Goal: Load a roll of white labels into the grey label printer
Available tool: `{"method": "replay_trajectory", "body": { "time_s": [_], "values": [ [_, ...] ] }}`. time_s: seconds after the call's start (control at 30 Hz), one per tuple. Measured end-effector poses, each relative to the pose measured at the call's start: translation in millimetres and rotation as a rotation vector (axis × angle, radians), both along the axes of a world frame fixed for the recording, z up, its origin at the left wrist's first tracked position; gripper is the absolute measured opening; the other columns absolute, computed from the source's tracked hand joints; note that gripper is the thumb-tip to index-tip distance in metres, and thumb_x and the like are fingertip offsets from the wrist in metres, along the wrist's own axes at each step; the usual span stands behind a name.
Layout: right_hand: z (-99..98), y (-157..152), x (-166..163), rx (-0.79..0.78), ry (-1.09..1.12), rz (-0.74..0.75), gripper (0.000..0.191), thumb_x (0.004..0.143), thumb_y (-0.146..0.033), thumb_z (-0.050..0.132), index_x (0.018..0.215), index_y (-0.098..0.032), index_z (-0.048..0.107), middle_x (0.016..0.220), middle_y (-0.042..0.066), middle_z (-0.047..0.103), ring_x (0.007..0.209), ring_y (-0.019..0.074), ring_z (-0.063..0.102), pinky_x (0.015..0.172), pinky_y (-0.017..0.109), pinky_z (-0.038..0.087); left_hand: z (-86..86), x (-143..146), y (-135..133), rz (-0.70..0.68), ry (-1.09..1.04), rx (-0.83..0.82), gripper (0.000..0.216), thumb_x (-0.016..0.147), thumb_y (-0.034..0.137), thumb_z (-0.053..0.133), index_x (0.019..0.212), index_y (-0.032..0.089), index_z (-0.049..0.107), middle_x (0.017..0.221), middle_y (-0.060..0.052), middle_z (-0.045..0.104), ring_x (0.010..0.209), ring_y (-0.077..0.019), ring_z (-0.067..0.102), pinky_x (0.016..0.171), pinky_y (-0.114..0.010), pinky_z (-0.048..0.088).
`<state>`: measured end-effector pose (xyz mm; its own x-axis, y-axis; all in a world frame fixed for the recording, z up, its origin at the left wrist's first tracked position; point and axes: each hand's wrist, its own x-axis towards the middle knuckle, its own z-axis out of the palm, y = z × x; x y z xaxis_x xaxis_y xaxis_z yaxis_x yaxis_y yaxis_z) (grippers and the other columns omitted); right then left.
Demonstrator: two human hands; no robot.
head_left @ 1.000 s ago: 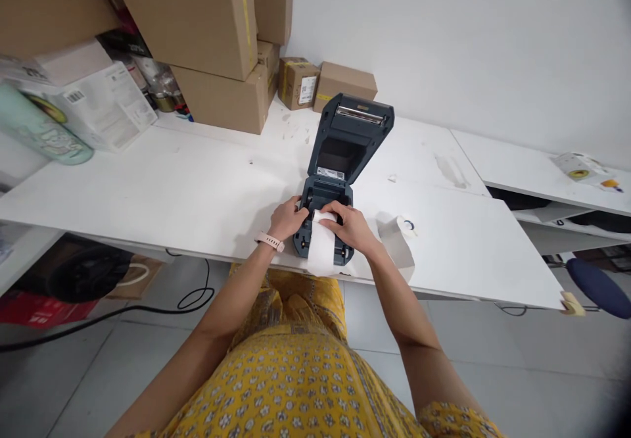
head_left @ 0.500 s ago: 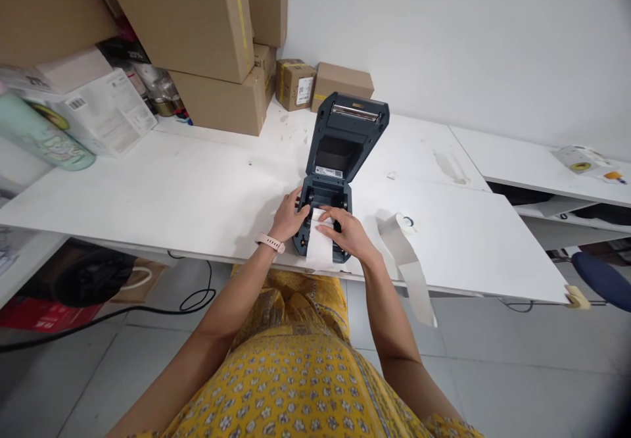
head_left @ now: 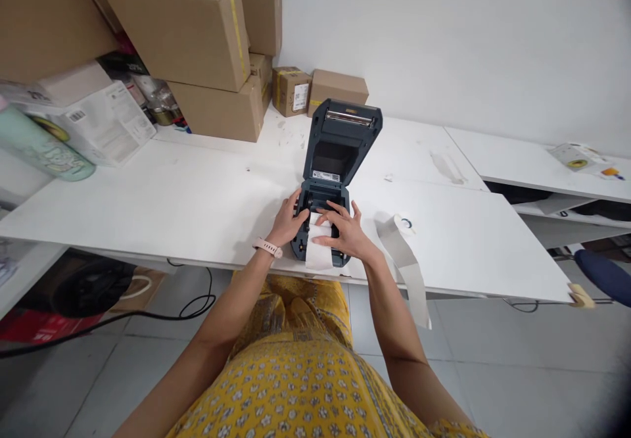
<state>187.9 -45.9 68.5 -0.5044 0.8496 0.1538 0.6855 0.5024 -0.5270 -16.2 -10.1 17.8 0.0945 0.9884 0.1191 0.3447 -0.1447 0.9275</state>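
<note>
The paper (head_left: 319, 258) runs near-to-far under the right hand (head_left: 349, 234), half-spread and touching it; the left hand (head_left: 286, 223) clasps the printer (head_left: 336, 185) at left.

From either side of the torso (head_left: 296, 385), the left arm (head_left: 211, 326) and right arm (head_left: 392, 316) extend forward. Ahead of it, the left hand (head_left: 287, 221) angles inward, thumb (head_left: 302, 216) apart; the right hand (head_left: 350, 233) has spread, loosely curved fingers (head_left: 355, 212).
</note>
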Motion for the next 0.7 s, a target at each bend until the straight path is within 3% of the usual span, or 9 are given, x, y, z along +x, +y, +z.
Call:
{"method": "replay_trajectory", "body": {
  "time_s": [0.2, 0.43, 0.6, 0.7],
  "values": [
    [-6.9, 2, 1, 0.012, 0.036, -0.005, 0.039, 0.087, -0.059, 0.067, 0.106, -0.027, 0.057, 0.141, 0.007, 0.064, 0.152, 0.0297, 0.033, 0.123, 0.063, -0.003, -4.6, -1, 1, -0.004, -0.006, 0.003, 0.065, 0.089, 0.033, 0.056, 0.151, 0.024, 0.039, 0.137, -0.015, 0.053, 0.124, -0.028, 0.055, 0.097, -0.045, 0.053],
    [-12.1, 4, 2, 0.044, 0.002, -0.028, 0.073, 0.085, -0.063, 0.066, 0.144, -0.027, 0.04, 0.148, 0.012, 0.057, 0.149, 0.0303, 0.038, 0.123, 0.062, -0.004, 12.8, -1, -3, -0.024, 0.182, 0.222, 0.059, 0.089, 0.024, 0.055, 0.145, 0.022, 0.04, 0.15, -0.014, 0.047, 0.142, -0.028, 0.041, 0.12, -0.051, 0.034],
    [-11.6, 5, 2, 0.03, -0.017, -0.034, 0.088, 0.089, -0.06, 0.063, 0.158, -0.027, 0.021, 0.144, 0.012, 0.062, 0.15, 0.0298, 0.038, 0.123, 0.063, -0.003, 28.8, 5, -23, 0.008, 0.224, 0.357, 0.046, 0.086, 0.018, 0.057, 0.132, 0.022, 0.048, 0.143, -0.012, 0.053, 0.138, -0.0258, 0.046, 0.118, -0.049, 0.037],
    [-10.8, 4, 2, 0.031, -0.018, -0.032, 0.091, 0.089, -0.06, 0.063, 0.16, -0.026, 0.016, 0.147, 0.013, 0.059, 0.149, 0.0302, 0.038, 0.123, 0.063, -0.003, 32.2, 10, -34, -0.082, 0.211, 0.407, 0.036, 0.085, 0.018, 0.061, 0.12, 0.022, 0.056, 0.131, -0.01, 0.062, 0.129, -0.0245, 0.054, 0.113, -0.046, 0.044]
  ]
}}
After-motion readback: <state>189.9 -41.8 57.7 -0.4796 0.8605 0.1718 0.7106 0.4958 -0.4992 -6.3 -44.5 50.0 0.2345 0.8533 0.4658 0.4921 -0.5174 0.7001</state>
